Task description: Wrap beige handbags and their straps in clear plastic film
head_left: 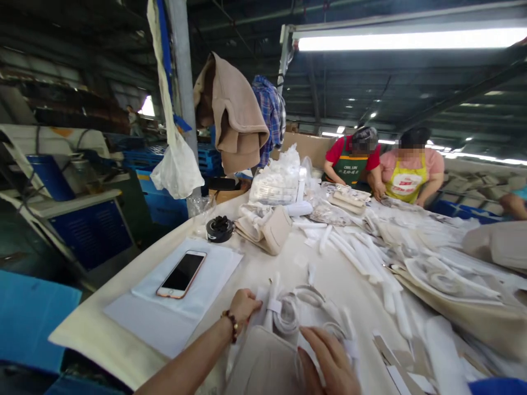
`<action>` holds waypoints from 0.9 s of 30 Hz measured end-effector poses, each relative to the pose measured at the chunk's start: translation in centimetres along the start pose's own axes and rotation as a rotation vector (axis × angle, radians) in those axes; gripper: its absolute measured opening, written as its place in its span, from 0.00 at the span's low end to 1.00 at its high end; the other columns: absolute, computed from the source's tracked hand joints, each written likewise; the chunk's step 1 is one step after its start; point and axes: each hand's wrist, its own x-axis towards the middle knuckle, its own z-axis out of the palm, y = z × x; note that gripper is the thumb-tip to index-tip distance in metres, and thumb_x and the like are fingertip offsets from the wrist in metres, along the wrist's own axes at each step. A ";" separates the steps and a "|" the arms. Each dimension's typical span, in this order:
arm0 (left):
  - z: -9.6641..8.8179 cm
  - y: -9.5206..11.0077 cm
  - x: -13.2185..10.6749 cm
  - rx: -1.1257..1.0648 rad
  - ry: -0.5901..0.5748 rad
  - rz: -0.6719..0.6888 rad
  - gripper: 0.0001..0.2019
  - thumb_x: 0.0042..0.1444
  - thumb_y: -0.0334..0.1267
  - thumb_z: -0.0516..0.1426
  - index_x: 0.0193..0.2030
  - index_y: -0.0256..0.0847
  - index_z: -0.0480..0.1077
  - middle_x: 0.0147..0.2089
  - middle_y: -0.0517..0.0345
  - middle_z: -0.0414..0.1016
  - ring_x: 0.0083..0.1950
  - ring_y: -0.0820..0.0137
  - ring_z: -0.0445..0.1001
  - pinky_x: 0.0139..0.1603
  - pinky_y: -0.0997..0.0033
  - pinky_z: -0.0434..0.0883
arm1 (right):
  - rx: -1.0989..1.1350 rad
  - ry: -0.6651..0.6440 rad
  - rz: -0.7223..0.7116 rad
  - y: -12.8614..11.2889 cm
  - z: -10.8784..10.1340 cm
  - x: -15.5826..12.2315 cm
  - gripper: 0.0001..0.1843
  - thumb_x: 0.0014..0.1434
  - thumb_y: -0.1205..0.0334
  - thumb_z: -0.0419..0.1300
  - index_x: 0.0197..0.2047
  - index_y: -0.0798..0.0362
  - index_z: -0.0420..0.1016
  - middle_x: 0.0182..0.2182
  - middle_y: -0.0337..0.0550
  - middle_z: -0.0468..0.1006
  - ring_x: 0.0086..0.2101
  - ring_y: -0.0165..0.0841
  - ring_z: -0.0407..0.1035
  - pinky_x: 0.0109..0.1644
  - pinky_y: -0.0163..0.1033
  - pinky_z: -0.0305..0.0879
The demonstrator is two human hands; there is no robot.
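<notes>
Clock positions are taken around the beige bag (265,362), which lies on the table (135,351) directly before the wearer, at the dial's center.

Left hand (244,306), eleven o'clock: fingers curled at the edge of the clear film (256,312) beside the bag. Whether it pinches the film cannot be told. Right hand (329,359), three o'clock: fingers extended and slightly parted, laid over the bag's side without a closed grip. This two-sided placement probably steadies the bag and its coiled strap (286,315), at one o'clock, which a white band (275,306) appears to keep bundled.

The phone (183,274), ten o'clock, rests on white sheets (144,323), presumably to stay clear of the work (its screen is dark). White rolls (362,255), two o'clock, lie loosely grouped, perhaps for easy reach. At one o'clock two co-workers stand across the table.

Markings: the green apron (349,170) carries Latin capitals resembling "OIRLUN" above smaller characters, not reliably legible. The yellow apron (405,178) bears red print on a white patch, unreadable. The plastic sack (274,189), twelve o'clock, shows printed lines too small to read.
</notes>
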 end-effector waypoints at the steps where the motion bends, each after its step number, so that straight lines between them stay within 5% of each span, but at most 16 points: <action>1: 0.1 -0.1 0.3 -0.006 -0.002 -0.005 0.12 0.59 0.42 0.55 0.29 0.36 0.65 0.25 0.66 0.64 0.24 0.77 0.64 0.27 0.75 0.64 | 0.020 -0.068 -0.108 -0.8 0.8 2.3 0.15 0.61 0.65 0.52 0.51 0.50 0.69 0.43 0.47 0.76 0.45 0.37 0.70 0.48 0.40 0.65; 6: 0.2 -0.4 1.4 -0.035 -0.032 -0.061 0.11 0.48 0.27 0.58 0.23 0.38 0.58 0.18 0.72 0.55 0.18 0.79 0.56 0.21 0.77 0.54 | -0.047 -0.545 -0.171 -2.0 4.0 12.8 0.11 0.63 0.67 0.50 0.33 0.52 0.72 0.31 0.40 0.76 0.34 0.32 0.70 0.40 0.37 0.61; 9: 0.1 -0.5 1.6 -0.064 -0.047 -0.113 0.11 0.42 0.25 0.57 0.22 0.40 0.57 0.15 0.73 0.52 0.18 0.78 0.54 0.20 0.75 0.50 | -0.169 -0.725 -0.211 -0.6 6.4 14.7 0.14 0.62 0.68 0.50 0.27 0.53 0.70 0.26 0.38 0.75 0.31 0.31 0.70 0.40 0.37 0.58; 16: -0.3 -1.2 1.5 -0.110 -0.110 -0.203 0.06 0.35 0.29 0.54 0.23 0.40 0.62 0.17 0.69 0.58 0.22 0.74 0.59 0.22 0.73 0.49 | -0.136 -0.650 -0.285 2.4 9.5 11.1 0.13 0.53 0.77 0.49 0.27 0.50 0.68 0.24 0.35 0.71 0.30 0.30 0.67 0.57 0.42 0.45; 27: -0.2 -2.0 1.7 -0.101 -0.193 -0.126 0.07 0.41 0.32 0.56 0.25 0.42 0.58 0.18 0.68 0.57 0.23 0.74 0.57 0.23 0.73 0.51 | -0.136 -0.564 -0.232 3.0 9.8 11.4 0.08 0.41 0.73 0.57 0.19 0.49 0.66 0.20 0.36 0.70 0.29 0.33 0.64 0.40 0.40 0.50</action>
